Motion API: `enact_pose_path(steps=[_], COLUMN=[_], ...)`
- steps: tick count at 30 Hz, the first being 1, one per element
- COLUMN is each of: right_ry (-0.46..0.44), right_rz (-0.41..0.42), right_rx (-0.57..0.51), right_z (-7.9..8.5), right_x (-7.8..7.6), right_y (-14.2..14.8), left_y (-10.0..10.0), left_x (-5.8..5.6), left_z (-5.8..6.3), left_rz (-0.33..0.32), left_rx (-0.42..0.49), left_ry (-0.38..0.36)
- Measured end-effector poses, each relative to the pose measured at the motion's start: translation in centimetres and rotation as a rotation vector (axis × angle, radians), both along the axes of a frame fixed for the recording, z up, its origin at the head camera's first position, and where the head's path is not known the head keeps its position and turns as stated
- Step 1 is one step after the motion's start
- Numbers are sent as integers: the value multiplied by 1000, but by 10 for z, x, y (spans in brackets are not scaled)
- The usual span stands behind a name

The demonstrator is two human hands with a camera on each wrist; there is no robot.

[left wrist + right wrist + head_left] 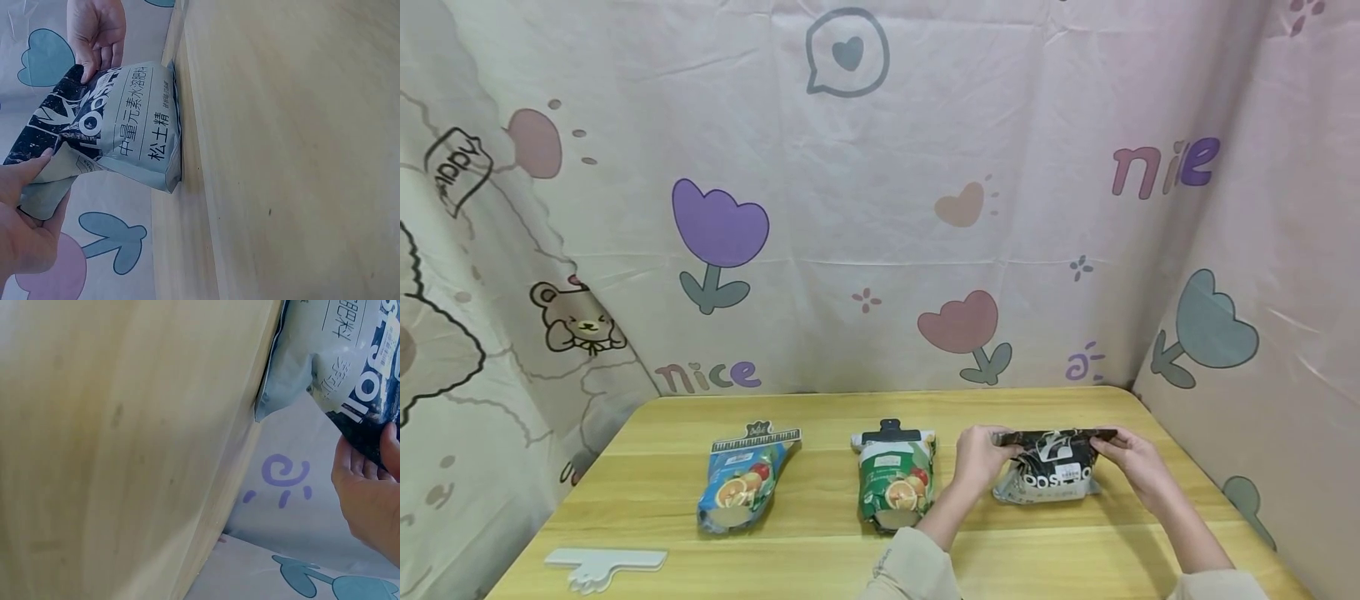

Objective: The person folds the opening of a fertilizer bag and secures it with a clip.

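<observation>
A black and pale grey fertilizer bag [1048, 483] stands on the right part of the table, its black top edge level between both hands. At the bag's left top corner, my left hand [979, 460] pinches the edge with the thumb in front. The opposite corner is pinched by my right hand [1138, 463]. In the left wrist view, the bag [140, 119] shows Chinese lettering and its bottom touches the table. The right wrist view shows the right hand [369, 497] with its thumb on the black part and fingers behind.
To the left stand a green bag [880, 479] with a black clip [890, 432] and a blue bag [737, 487] with a ruler-like patterned clip [757, 437]. A white clip [606, 560] lies at the table's front left. Printed cloth [865, 200] surrounds the table's back and sides.
</observation>
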State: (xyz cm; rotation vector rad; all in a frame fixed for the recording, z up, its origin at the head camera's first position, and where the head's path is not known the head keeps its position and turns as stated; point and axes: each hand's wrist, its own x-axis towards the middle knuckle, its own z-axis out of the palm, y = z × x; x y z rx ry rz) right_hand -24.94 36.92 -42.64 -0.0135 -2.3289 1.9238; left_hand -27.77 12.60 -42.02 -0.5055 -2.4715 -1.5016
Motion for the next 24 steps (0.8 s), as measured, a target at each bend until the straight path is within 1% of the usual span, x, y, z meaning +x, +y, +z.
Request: enact_pose_path(steps=[5,6,9,11,12,14,17,18,19,21,23,24], right_ry=[-18,-19,-28,-26,-6,36,150,196,234,330,417,456], right_rz=[-38,-41,-55,-59,-65,-95,-163,-181,-197,-213,-205,-191], right_rx=[5,8,42,102,132,246,459,536,631,784,912,955], right_z=[3,2,-1,-2,-5,-4,3,6,13,20,26,29], right_x=[2,2,-1,-2,-5,-3,4,6,10,12,12,12], right_y=[-4,-4,-1,0,3,1,-8,-12,-19,-28,-38,-42], left_y=[1,0,-1,-3,-4,-4,-4,-4,-4,-4,-2,-1], left_x=[0,-1,-2,-4,-5,-6,-5,-4,-4,-2,-1,0], left_z=[0,1,3,7,9,14,22,25,27,33,38,40], left_rz=[-12,-16,-30,-36,-43,-72,-113,-122,-126,-122,-109,-99], left_rx=[21,14,-31,-92,-126,-186,-276,-320,-365,-470,-594,-660], left_ry=[-17,-11,-6,-1,4,-4,-3,17,35,80,150,189])
